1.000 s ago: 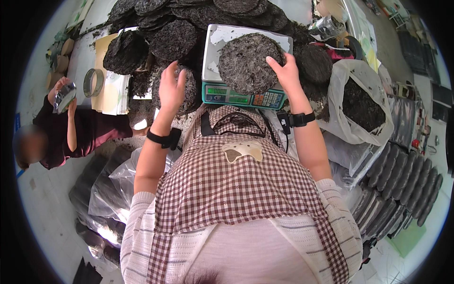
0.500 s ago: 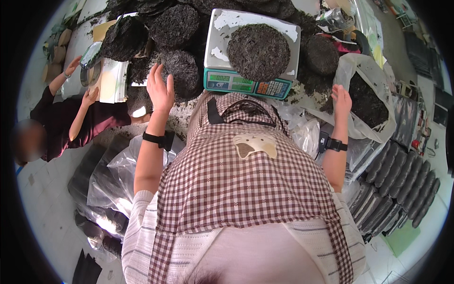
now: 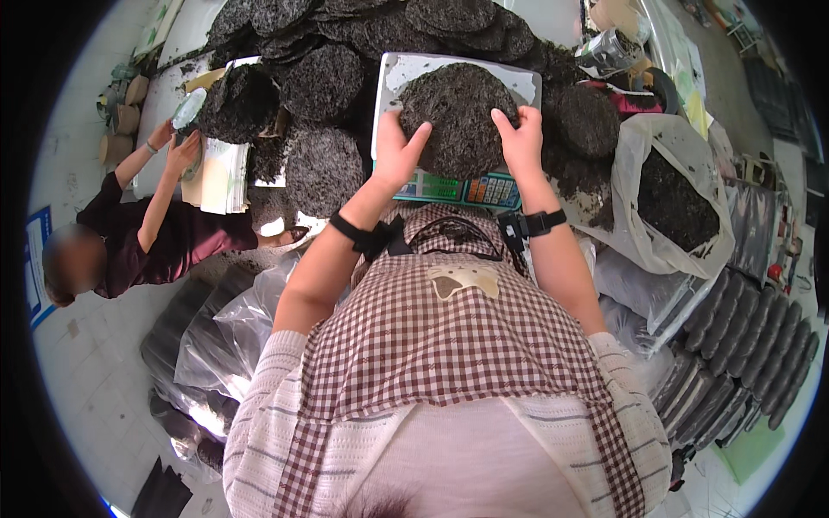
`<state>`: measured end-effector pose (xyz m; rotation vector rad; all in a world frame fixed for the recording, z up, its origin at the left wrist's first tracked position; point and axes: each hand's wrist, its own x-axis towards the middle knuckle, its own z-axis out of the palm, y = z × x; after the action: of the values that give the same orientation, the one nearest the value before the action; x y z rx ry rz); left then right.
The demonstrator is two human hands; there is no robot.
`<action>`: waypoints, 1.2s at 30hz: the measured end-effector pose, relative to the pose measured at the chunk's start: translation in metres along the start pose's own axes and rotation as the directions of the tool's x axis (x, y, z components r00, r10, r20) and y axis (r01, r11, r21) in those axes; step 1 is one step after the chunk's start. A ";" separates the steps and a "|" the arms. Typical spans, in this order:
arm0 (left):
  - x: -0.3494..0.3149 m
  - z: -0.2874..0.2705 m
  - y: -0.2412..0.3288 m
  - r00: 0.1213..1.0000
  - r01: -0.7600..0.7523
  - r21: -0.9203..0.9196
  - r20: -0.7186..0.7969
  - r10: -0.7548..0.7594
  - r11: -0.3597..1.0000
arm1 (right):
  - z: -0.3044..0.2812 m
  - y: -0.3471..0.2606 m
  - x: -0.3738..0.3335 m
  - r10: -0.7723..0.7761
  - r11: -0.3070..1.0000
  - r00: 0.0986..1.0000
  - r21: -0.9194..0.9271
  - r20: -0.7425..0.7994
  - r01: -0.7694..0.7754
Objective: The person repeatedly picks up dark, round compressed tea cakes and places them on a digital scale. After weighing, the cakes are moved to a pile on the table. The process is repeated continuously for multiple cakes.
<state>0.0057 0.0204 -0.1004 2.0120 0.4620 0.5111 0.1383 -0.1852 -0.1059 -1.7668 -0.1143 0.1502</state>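
A dark, round cake that looks like dried seaweed [image 3: 458,125] is between my hands, over the scale. My left hand [image 3: 401,148] grips its left rim, with the thumb on top. On the opposite rim my right hand [image 3: 519,142] has its thumb on top too; the fingers of both hands are partly hidden beneath the cake. The digital scale [image 3: 389,82] has a whitish, worn pan and a green front with a lit display and keypad, partly covered by the cake and my left wrist.
Similar round cakes [image 3: 324,82] are piled behind and left of the scale. An open plastic bag of dark flakes [image 3: 678,198] stands at right, above stacked black packages [image 3: 751,324]. At left, a co-worker [image 3: 164,224] handles a clear round container [image 3: 190,108] beside pale sheets [image 3: 226,177].
My hands have come inward from either side and taken hold of the cake on the scale. The co-worker's hands have moved closer together around the container.
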 end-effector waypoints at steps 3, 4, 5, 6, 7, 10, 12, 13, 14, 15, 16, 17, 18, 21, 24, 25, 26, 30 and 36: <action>-0.003 -0.016 0.004 0.974 0.199 -0.520 0.011 -0.226 0.831 | -0.006 -0.011 0.002 -0.089 0.994 0.996 -0.056 0.012 0.090; 0.003 -0.032 0.012 0.965 0.261 -0.433 0.099 -0.242 0.863 | -0.002 -0.022 0.001 -0.065 0.996 0.997 0.070 0.043 0.062; 0.006 -0.037 0.009 0.949 0.312 -0.306 0.147 -0.279 0.899 | -0.002 -0.032 0.000 -0.057 0.992 0.996 0.117 0.072 0.048; 0.009 -0.040 0.023 0.885 0.465 -0.440 0.234 -0.402 0.768 | 0.001 -0.044 0.002 -0.062 0.984 0.993 0.171 0.105 0.043; 0.016 -0.043 0.040 0.806 0.588 -0.541 0.328 -0.493 0.602 | 0.010 -0.054 0.005 -0.074 0.971 0.987 0.238 0.143 0.038; 0.056 -0.057 0.047 0.856 0.491 -0.680 0.261 -0.446 0.544 | 0.002 -0.070 0.019 -0.029 0.928 0.980 0.371 0.195 -0.046; 0.107 -0.082 0.060 0.904 0.342 -0.769 0.112 -0.414 0.540 | -0.017 -0.088 0.027 -0.008 0.917 0.978 0.392 0.209 -0.077; 0.138 -0.100 0.054 0.938 0.233 -0.783 0.025 -0.346 0.576 | -0.029 -0.088 0.032 -0.048 0.931 0.977 0.363 0.209 -0.032; 0.170 -0.113 0.050 0.923 0.185 -0.759 -0.085 -0.376 0.625 | -0.043 -0.085 0.036 -0.033 0.942 0.975 0.333 0.221 -0.044; 0.201 -0.129 0.036 0.910 0.172 -0.763 -0.119 -0.398 0.623 | -0.055 -0.085 0.037 -0.013 0.949 0.976 0.310 0.218 -0.057; 0.226 -0.148 0.022 0.830 0.332 -0.676 -0.121 -0.544 0.658 | -0.066 -0.079 0.039 0.001 0.958 0.977 0.279 0.212 -0.062; 0.240 -0.164 -0.003 0.863 0.329 -0.770 0.009 -0.506 0.547 | -0.077 -0.071 0.041 0.015 0.966 0.977 0.250 0.213 -0.070; 0.239 -0.166 -0.006 0.777 0.413 -0.759 0.005 -0.630 0.503 | -0.094 -0.064 0.038 0.023 0.977 0.981 0.204 0.191 -0.063; 0.193 -0.169 -0.030 0.789 0.538 -0.569 0.080 -0.610 0.622 | -0.162 -0.035 0.028 0.059 0.995 0.992 0.076 0.107 -0.067; 0.062 -0.153 -0.055 0.952 0.304 0.063 -0.064 -0.300 0.951 | -0.236 0.008 0.016 0.141 0.990 0.985 -0.015 -0.099 -0.143; 0.017 -0.151 -0.062 0.984 0.179 0.285 -0.037 -0.176 0.942 | -0.264 0.030 0.015 0.180 0.981 0.970 -0.048 -0.166 -0.190; -0.016 -0.146 -0.055 0.987 0.106 0.595 0.034 -0.157 0.797 | -0.293 0.067 0.013 0.229 0.963 0.932 -0.073 -0.281 -0.259; -0.075 -0.116 -0.049 0.883 0.083 0.851 0.178 -0.434 0.519 | -0.282 0.099 0.049 0.063 0.947 0.960 -0.288 -0.273 -0.144; -0.061 -0.134 -0.051 0.870 0.025 0.829 0.257 -0.420 0.559 | -0.213 0.128 0.115 -0.081 0.312 0.964 -0.912 0.254 0.266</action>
<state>-0.1222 0.1090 -0.0962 2.7836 0.7583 -0.4412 0.2860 -0.3986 -0.1942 -2.9400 -0.6390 0.0555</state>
